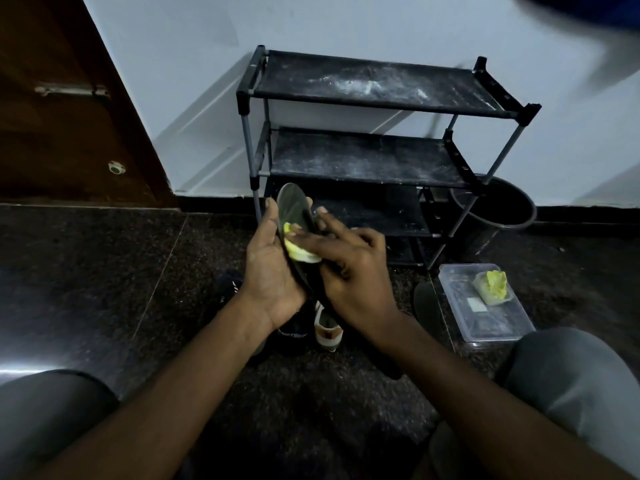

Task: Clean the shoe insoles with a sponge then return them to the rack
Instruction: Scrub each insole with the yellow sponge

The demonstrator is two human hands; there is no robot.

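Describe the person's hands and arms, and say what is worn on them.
The left hand and right hand are bare, with no gloves and no rings visible. The forearms are bare too. No sleeves, watch or bands show anywhere up to the frame's lower edge.

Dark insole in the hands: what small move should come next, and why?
Probably slide the yellow sponge up the dark insole toward its top end: the right hand holds it against mid-sole, the left hand grips the insole, the top stretch lies bare.
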